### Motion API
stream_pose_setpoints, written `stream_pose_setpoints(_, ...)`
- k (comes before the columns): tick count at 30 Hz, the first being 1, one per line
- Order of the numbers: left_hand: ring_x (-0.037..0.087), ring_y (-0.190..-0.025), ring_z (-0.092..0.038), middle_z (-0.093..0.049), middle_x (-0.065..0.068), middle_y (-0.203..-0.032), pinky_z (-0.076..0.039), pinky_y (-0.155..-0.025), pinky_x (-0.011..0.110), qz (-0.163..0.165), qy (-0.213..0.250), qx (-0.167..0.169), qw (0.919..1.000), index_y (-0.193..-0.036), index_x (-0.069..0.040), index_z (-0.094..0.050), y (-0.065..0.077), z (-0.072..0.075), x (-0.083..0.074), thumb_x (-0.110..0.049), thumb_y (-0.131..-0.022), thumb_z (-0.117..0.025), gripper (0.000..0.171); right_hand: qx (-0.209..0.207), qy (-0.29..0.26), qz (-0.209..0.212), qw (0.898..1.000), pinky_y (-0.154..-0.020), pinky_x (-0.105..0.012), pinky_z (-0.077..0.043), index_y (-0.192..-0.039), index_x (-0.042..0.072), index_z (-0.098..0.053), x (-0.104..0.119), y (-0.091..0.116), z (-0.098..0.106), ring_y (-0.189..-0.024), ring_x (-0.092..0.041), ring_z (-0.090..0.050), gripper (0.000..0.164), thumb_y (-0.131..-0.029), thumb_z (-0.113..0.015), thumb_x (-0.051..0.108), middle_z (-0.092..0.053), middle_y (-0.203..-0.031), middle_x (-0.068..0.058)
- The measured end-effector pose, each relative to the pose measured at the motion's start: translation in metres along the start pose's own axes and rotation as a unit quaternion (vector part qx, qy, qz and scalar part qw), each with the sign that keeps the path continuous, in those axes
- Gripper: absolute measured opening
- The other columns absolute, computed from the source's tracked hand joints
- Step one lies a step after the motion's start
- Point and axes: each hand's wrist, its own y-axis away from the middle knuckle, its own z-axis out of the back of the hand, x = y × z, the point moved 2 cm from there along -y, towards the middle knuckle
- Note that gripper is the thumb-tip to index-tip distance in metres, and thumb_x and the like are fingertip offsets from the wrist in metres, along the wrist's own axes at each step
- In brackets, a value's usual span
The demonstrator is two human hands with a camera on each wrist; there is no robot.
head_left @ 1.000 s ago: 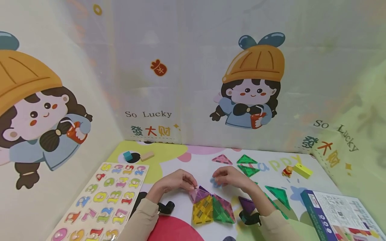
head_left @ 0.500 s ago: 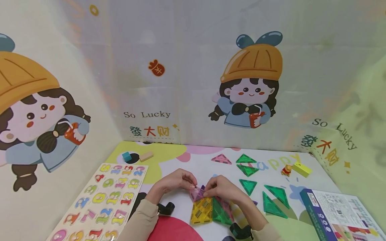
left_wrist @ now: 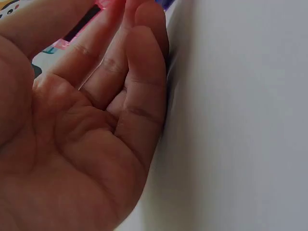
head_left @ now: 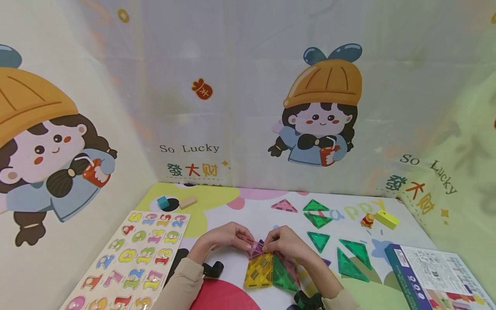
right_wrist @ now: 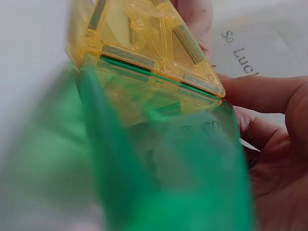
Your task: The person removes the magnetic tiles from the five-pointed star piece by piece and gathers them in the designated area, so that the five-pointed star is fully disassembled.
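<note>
At the table's middle, translucent magnetic tiles stand joined in a small cluster. My left hand [head_left: 231, 237] pinches a pink triangular tile [head_left: 255, 249] on the cluster's left side; a pink edge also shows between thumb and fingers in the left wrist view. From the other side, my right hand [head_left: 286, 243] pinches the tiles at their top, its fingertips by the pink one. A purple tip pokes up between both hands. Nearest the viewer are a yellow tile [head_left: 258, 271] and a green tile [head_left: 283, 273]. In the right wrist view, the thumb meets the yellow tile's [right_wrist: 139, 29] corner.
Loose green triangles [head_left: 318, 240] and a pink triangle [head_left: 284, 206] lie to the right and behind. A number puzzle board [head_left: 131, 258] fills the left. At right are a box [head_left: 441, 275], a bear figure [head_left: 368, 220] and a yellow block [head_left: 386, 219].
My right hand has come left and nearer from behind the cluster, its fingertips now at the tiles' top. My left hand keeps its pinch, shifting only slightly.
</note>
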Motion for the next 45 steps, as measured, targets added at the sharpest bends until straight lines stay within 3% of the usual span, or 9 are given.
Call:
stream_pose_setpoints(6,0.01,-0.07,-0.048,-0.063,-0.005,-0.073,-0.041,-0.063,0.025,0.001,-0.033,0.016,0.9993,-0.096,-0.006,-0.077,0.003,-0.003,-0.004,-0.012,-0.082,-0.08,0.016,-0.01,-0.015,-0.005,1.0,-0.053,-0.023,-0.037,-0.08,0.003,-0.074,-0.001,0.001,0.0,-0.066,-0.012,-0.049,0.013,-0.083,-0.075,0.015,-0.061,-0.07,0.002)
stream_pose_setpoints(14,0.009,-0.064,-0.044,-0.055,-0.004,-0.065,-0.035,-0.059,0.024,-0.01,-0.053,0.026,0.9982,-0.091,-0.005,-0.077,0.003,-0.006,-0.004,-0.011,-0.081,-0.08,0.012,-0.016,-0.03,-0.011,0.999,-0.053,-0.022,-0.036,-0.081,0.002,-0.074,-0.002,0.001,0.001,-0.066,-0.013,-0.048,0.012,-0.083,-0.074,0.014,-0.06,-0.072,0.002)
stream_pose_setpoints(19,0.011,-0.064,-0.041,-0.052,-0.003,-0.064,-0.032,-0.058,0.026,0.008,-0.059,0.017,0.9981,-0.086,-0.005,-0.075,0.005,-0.005,-0.003,-0.013,-0.079,-0.082,0.013,-0.018,-0.047,-0.006,0.999,-0.057,-0.025,-0.042,-0.085,0.001,-0.074,-0.003,0.0,0.001,-0.066,-0.013,-0.051,0.015,-0.085,-0.073,0.016,-0.061,-0.074,0.0)
stream_pose_setpoints(22,0.01,-0.066,-0.043,-0.059,-0.004,-0.068,-0.034,-0.059,0.025,0.019,-0.06,0.017,0.9978,-0.088,-0.007,-0.076,0.006,-0.005,-0.003,-0.014,-0.079,-0.082,0.013,-0.022,-0.054,-0.002,0.998,-0.062,-0.028,-0.049,-0.088,0.001,-0.074,-0.002,-0.001,0.004,-0.067,-0.015,-0.055,0.019,-0.088,-0.072,0.02,-0.064,-0.075,-0.002)
stream_pose_setpoints(26,0.006,-0.073,-0.06,-0.075,0.003,-0.084,-0.046,-0.067,0.022,-0.002,-0.048,0.038,0.9981,-0.095,-0.007,-0.078,0.005,-0.007,-0.003,-0.01,-0.082,-0.079,0.013,-0.042,-0.059,0.004,0.997,-0.069,-0.032,-0.055,-0.096,0.001,-0.073,-0.001,0.0,0.018,-0.071,-0.018,-0.063,0.023,-0.091,-0.07,0.023,-0.069,-0.08,-0.008)
stream_pose_setpoints(29,0.006,-0.076,-0.067,-0.077,0.008,-0.091,-0.05,-0.07,0.021,-0.015,-0.041,0.049,0.9979,-0.098,-0.007,-0.078,0.003,-0.009,-0.004,-0.007,-0.084,-0.077,0.014,-0.076,-0.068,0.001,0.995,-0.071,-0.034,-0.057,-0.103,-0.001,-0.071,-0.004,0.001,0.033,-0.074,-0.02,-0.065,0.022,-0.093,-0.068,0.019,-0.071,-0.087,-0.014)
stream_pose_setpoints(38,0.006,-0.073,-0.062,-0.076,0.006,-0.089,-0.047,-0.065,0.023,-0.007,-0.032,0.037,0.9988,-0.098,-0.007,-0.077,0.003,-0.01,-0.004,-0.008,-0.085,-0.076,0.014,-0.157,-0.085,-0.054,0.982,-0.073,-0.033,-0.058,-0.108,-0.007,-0.068,-0.026,-0.008,0.077,-0.075,-0.016,-0.064,0.022,-0.097,-0.061,0.01,-0.071,-0.091,-0.015)
stream_pose_setpoints(45,0.007,-0.074,-0.063,-0.076,0.003,-0.086,-0.05,-0.069,0.023,-0.01,-0.037,0.032,0.9988,-0.098,-0.008,-0.077,0.0,-0.009,-0.001,-0.01,-0.085,-0.077,0.013,-0.163,-0.088,-0.095,0.978,-0.073,-0.03,-0.058,-0.114,-0.009,-0.066,-0.04,-0.019,0.091,-0.077,-0.016,-0.067,0.025,-0.098,-0.059,0.009,-0.071,-0.096,-0.014)
